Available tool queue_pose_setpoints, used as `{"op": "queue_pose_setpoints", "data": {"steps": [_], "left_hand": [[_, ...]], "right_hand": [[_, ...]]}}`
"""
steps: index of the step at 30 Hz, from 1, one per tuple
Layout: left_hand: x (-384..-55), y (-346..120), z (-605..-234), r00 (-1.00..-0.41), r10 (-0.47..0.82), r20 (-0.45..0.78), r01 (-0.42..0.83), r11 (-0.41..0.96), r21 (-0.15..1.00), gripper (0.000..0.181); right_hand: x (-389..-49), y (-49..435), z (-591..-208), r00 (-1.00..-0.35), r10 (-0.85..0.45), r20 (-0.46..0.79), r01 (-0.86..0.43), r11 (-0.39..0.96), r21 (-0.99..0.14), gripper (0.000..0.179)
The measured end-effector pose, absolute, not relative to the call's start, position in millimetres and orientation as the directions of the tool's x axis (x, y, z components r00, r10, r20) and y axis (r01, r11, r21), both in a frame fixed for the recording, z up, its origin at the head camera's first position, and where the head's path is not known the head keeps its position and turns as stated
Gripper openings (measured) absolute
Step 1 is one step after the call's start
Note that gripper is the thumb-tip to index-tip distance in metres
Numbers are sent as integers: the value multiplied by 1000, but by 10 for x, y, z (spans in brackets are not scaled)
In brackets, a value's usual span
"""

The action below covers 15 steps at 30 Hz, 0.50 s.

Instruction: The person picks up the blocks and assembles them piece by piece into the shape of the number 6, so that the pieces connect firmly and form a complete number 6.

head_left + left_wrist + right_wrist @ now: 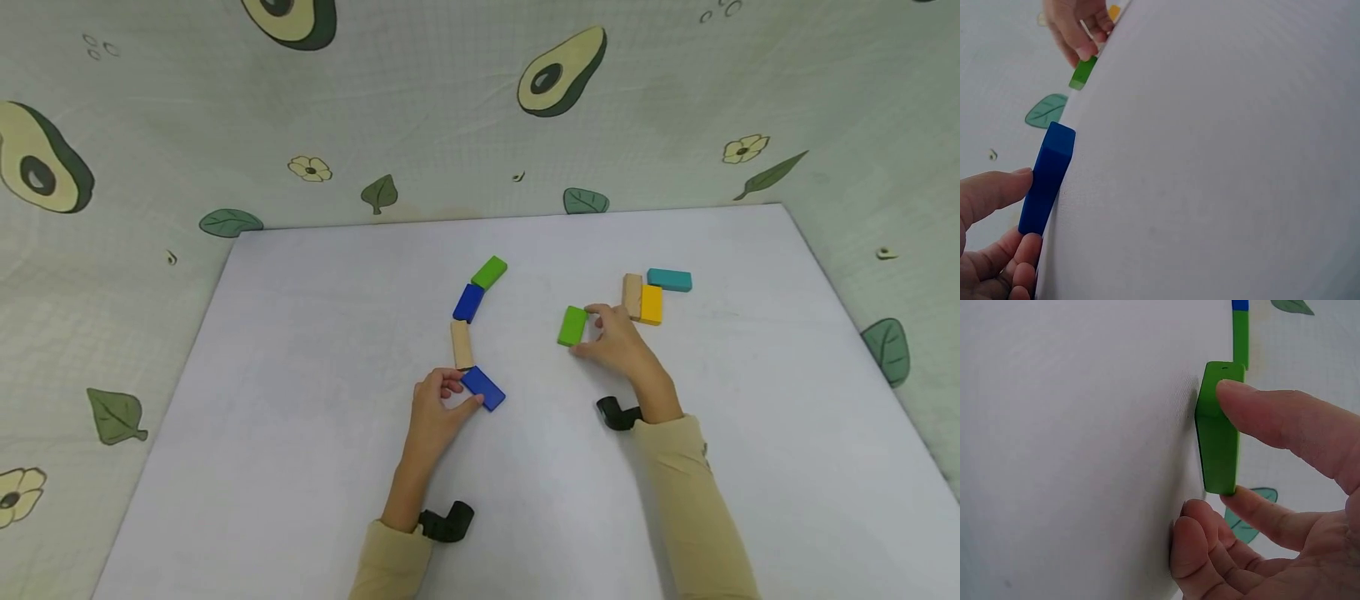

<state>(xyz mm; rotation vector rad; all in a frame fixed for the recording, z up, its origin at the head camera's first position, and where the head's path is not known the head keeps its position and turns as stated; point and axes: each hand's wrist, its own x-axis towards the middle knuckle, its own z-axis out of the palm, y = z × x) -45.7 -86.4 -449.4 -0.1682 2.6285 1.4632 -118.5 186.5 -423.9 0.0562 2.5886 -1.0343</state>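
Observation:
In the head view my left hand (435, 412) pinches a blue block (484, 388) between thumb and fingers, at the near end of a curved row. That row continues away from me with a beige block (462, 344), another blue block (468, 302) and a green block (490, 272). To the right, my right hand (617, 340) pinches a second green block (572, 326) by its two ends. The left wrist view has the blue block (1049, 178) between thumb and fingers. Thumb and index finger hold the green block (1219, 434) in the right wrist view.
Beyond my right hand lie a beige block (632, 296), a yellow block (651, 305) and a teal block (670, 280), close together. All sit on a white table (337, 317). An avocado-patterned cloth (450, 108) surrounds its far and side edges.

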Motion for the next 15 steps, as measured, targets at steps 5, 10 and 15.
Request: {"op": "queue_pose_setpoints", "data": {"steps": [5, 10, 15], "left_hand": [[-453, -863, -4488, -986, -39, -163, -158, 526, 836, 40], [-451, -864, -4491, -986, -39, -162, -158, 525, 836, 40], [-460, -863, -4500, -987, -36, -158, -153, 526, 836, 39]], "right_hand": [[-1176, 1852, -4239, -945, -94, -313, 142, 744, -653, 70], [-1104, 1835, -4220, -946, -92, -312, 144, 742, -655, 71], [-978, 1777, -4200, -935, -83, -344, 174, 738, -652, 71]]}}
